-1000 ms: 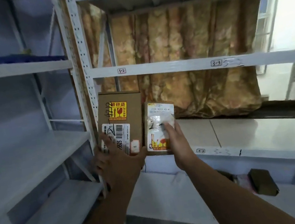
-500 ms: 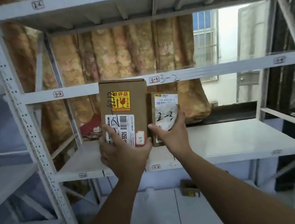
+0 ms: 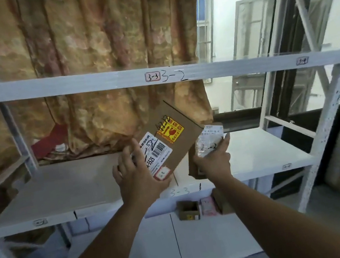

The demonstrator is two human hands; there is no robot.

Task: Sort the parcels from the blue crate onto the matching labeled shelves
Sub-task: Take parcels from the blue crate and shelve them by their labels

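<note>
Cardboard box [image 3: 178, 143] tilted, gripped by left hand [image 3: 139, 179]; right hand [image 3: 215, 163] clutches small parcel [image 3: 209, 141].

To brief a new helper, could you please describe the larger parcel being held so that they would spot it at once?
Find the white rack before the golden curtain; two hands hold parcels over one shelf. The left hand grips a flat brown cardboard box, tilted. Unlike the small plastic-wrapped parcel in the right hand, it carries a yellow-and-red sticker and a white barcode label.
</note>
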